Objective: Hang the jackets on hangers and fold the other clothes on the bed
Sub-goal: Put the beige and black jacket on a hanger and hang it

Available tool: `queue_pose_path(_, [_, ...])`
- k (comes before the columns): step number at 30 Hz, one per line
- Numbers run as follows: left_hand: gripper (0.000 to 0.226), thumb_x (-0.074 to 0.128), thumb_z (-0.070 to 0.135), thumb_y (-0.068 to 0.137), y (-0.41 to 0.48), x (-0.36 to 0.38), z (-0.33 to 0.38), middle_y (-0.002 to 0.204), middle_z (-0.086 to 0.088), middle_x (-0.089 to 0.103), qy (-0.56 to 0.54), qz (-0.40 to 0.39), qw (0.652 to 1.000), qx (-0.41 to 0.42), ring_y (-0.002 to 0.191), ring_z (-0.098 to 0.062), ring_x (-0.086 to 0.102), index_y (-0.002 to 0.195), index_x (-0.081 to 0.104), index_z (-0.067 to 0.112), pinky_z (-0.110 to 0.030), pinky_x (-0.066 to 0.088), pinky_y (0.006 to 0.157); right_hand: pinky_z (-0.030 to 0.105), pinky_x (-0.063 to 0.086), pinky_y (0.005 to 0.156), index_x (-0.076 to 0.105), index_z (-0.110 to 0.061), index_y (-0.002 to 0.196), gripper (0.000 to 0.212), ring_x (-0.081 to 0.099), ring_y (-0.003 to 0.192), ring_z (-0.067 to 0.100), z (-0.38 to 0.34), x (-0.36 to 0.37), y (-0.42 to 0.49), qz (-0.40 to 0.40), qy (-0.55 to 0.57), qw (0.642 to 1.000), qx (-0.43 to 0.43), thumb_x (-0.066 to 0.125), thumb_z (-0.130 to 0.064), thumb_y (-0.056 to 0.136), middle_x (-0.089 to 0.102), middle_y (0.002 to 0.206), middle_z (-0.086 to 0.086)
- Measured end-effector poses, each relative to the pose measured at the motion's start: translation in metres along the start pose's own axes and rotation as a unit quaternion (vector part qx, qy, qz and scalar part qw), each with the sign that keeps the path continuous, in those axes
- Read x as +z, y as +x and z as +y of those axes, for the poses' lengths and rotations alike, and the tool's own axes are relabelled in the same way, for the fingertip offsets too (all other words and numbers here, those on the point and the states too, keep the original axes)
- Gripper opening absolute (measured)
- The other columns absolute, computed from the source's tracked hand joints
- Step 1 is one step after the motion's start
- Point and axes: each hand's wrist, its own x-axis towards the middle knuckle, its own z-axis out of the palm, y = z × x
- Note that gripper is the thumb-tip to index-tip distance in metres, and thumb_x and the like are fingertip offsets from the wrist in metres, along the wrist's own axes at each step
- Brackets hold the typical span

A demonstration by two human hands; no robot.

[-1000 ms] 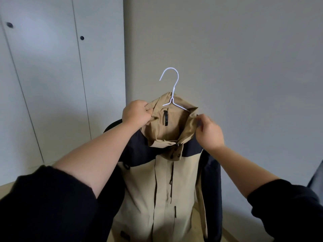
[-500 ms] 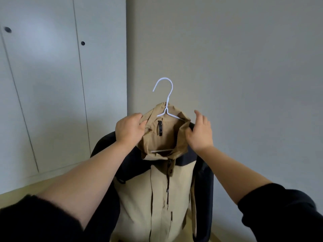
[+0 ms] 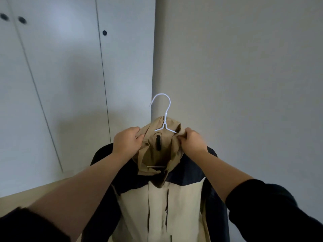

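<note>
The beige and dark navy zip-front jacket [image 3: 174,206] is hanging upright in mid-air in front of the person. Its long axis is running vertically, with the tan collar at the top and the front zip facing the camera. The lower part is running out past the bottom edge of the view. The thin white wire hanger [image 3: 164,122] is sitting inside the neck opening. Its hook is pointing straight up, with the open end curling to the left, and its two arms are disappearing into the collar fabric.

Both hands are grasping the jacket. The left hand [image 3: 127,141] is clutching the left side of the collar with curled fingers. The right hand [image 3: 191,143] is pinching the right side, just beside the hanger's right arm. Black sleeves [image 3: 271,206] are covering both upper forearms.

Pale grey wardrobe doors [image 3: 70,84] with small dark round knobs [image 3: 104,33] are filling the left of the room. A plain grey wall [image 3: 244,67] is filling the right. The two are meeting in a vertical corner directly behind the hook. A strip of pale beige floor [image 3: 26,193] is showing at the foot of the doors.

The hook is standing free in the air, touching neither the doors nor the wall. Open space is lying above it and to both sides of the jacket's dark shoulders.
</note>
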Motion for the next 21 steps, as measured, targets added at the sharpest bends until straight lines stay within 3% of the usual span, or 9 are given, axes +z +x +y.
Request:
queue_pose_path(8, [0.029, 0.051, 0.028, 0.094, 0.127, -0.132, -0.028, 0.064, 0.003, 0.044, 0.016, -0.029, 0.998, -0.053, 0.067, -0.02, 0.044, 0.069, 0.047, 0.015, -0.03, 0.026, 0.059, 0.03, 0.036, 0.066, 0.047, -0.015, 0.085, 0.008, 0.051, 0.079, 0.024, -0.145, -0.085, 0.096, -0.047, -0.001, 0.999, -0.025, 0.047, -0.019, 0.092, 0.057, 0.087, 0.006])
queue_pose_path(15, [0.029, 0.048, 0.032, 0.096, 0.238, -0.286, -0.034, 0.074, -0.003, 0.05, 0.014, -0.041, 0.995, -0.089, 0.075, -0.024, 0.05, 0.073, 0.049, 0.014, -0.03, 0.031, 0.062, 0.025, 0.038, 0.055, 0.055, -0.014, 0.077, 0.016, 0.053, 0.067, 0.017, -0.298, -0.188, 0.167, -0.065, 0.054, 0.996, 0.007, 0.05, -0.025, 0.088, 0.054, 0.071, 0.0])
queue_pose_path(17, [0.029, 0.045, 0.034, 0.098, 0.258, -0.319, -0.047, 0.085, -0.008, 0.057, 0.014, -0.062, 0.992, -0.109, 0.086, -0.028, 0.054, 0.083, 0.056, 0.012, -0.032, 0.036, 0.066, 0.025, 0.042, 0.056, 0.06, -0.011, 0.078, 0.019, 0.054, 0.066, 0.018, -0.332, -0.197, 0.178, -0.071, 0.054, 0.996, -0.004, 0.051, -0.026, 0.087, 0.057, 0.07, 0.002])
queue_pose_path(19, [0.032, 0.042, 0.035, 0.099, 0.274, -0.344, -0.066, 0.108, -0.013, 0.061, -0.022, -0.067, 0.988, -0.14, 0.101, -0.03, 0.055, 0.108, 0.061, 0.011, -0.034, 0.043, 0.078, 0.026, 0.044, 0.057, 0.059, -0.012, 0.073, 0.02, 0.056, 0.065, 0.02, -0.362, -0.194, 0.186, -0.067, 0.048, 0.996, -0.016, 0.051, -0.025, 0.086, 0.056, 0.067, 0.002])
queue_pose_path(21, [0.041, 0.041, 0.038, 0.1, 0.284, -0.359, -0.09, 0.123, -0.013, 0.057, -0.074, -0.072, 0.98, -0.17, 0.11, -0.03, 0.053, 0.127, 0.054, 0.011, -0.035, 0.043, 0.087, 0.024, 0.039, 0.052, 0.059, -0.01, 0.072, 0.02, 0.053, 0.062, 0.019, -0.387, -0.185, 0.195, -0.063, 0.039, 0.997, -0.028, 0.052, -0.024, 0.085, 0.053, 0.064, 0.001])
